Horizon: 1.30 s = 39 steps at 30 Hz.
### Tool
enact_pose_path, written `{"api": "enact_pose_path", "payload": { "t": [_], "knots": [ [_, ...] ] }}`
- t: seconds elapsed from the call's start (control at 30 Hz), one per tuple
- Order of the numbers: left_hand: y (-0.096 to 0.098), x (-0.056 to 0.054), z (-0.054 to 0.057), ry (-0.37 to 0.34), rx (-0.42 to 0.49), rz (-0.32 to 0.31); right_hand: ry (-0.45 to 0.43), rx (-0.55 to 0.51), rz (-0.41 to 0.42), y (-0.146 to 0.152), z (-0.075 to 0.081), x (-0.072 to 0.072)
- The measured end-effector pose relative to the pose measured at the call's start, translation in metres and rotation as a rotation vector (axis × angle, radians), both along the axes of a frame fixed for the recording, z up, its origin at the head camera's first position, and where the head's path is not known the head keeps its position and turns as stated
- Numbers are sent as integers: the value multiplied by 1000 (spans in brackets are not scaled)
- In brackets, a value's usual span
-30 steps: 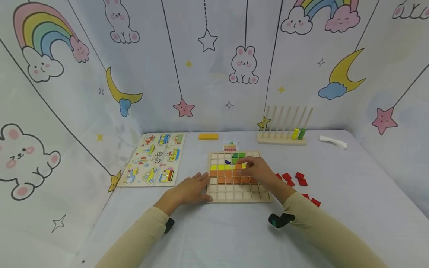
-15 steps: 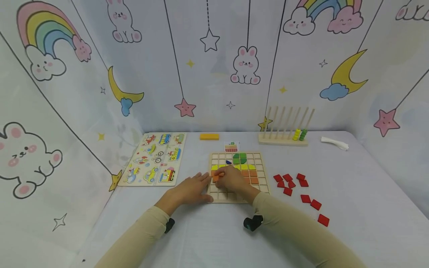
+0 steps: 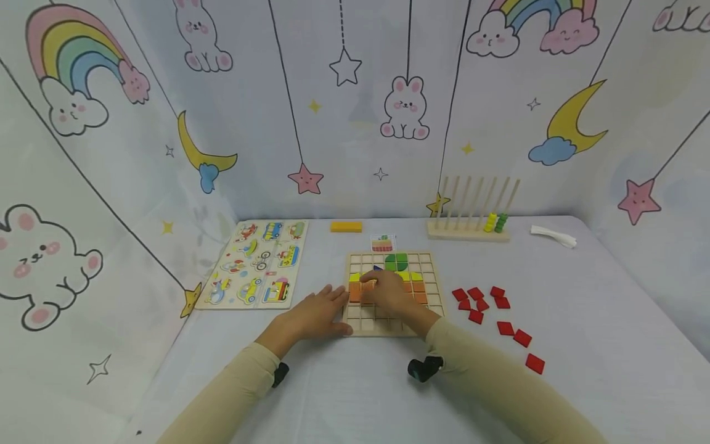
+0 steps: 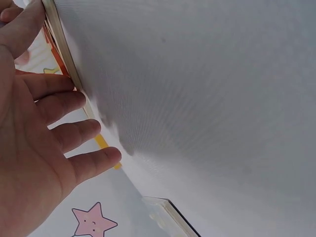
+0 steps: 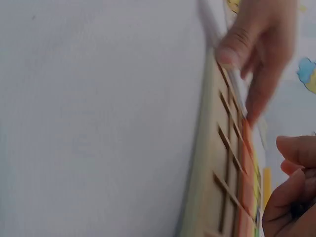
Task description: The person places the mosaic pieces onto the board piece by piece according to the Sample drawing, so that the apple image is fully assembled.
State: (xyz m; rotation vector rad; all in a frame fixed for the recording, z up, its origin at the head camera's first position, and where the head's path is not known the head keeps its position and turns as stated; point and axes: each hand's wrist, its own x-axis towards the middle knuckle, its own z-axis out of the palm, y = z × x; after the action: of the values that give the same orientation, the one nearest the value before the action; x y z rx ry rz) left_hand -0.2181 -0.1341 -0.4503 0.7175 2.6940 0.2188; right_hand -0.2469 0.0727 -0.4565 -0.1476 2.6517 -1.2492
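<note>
The left hand rests flat at the left edge of the wooden grid board, fingers straight and spread, gripping nothing, the thumb by the near left corner; the right hand is over the middle of the board, its fingers bent above the orange tiles, thumb and fingertip slightly apart in the right wrist view; whether it holds a tile I cannot tell; the board lies mid-table, with yellow tiles beyond the orange ones and green tiles farther still; loose red tiles lie to the board's right; a small picture card lies just beyond its far edge; a picture puzzle lies to the left.
</note>
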Motion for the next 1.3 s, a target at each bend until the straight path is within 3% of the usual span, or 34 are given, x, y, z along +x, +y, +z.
{"api": "enact_pose_path", "payload": {
  "t": [0.27,0.4,0.6,0.77,1.0,1.3],
  "knots": [
    [1,3,0,19,-36,-2,-90,-220,-101,93,30,5],
    [-2,8,3,16,-26,9,-105,-195,-158,143,40,9],
    [-4,11,4,23,-4,-26,-6,-99,-226,214,43,23],
    [-3,11,2,26,-17,-26,7,42,-201,255,38,38],
    [-5,11,2,23,-18,-19,-13,173,-131,276,20,36],
    [-5,10,1,28,-6,-18,-31,348,-101,260,3,26]
  ]
}}
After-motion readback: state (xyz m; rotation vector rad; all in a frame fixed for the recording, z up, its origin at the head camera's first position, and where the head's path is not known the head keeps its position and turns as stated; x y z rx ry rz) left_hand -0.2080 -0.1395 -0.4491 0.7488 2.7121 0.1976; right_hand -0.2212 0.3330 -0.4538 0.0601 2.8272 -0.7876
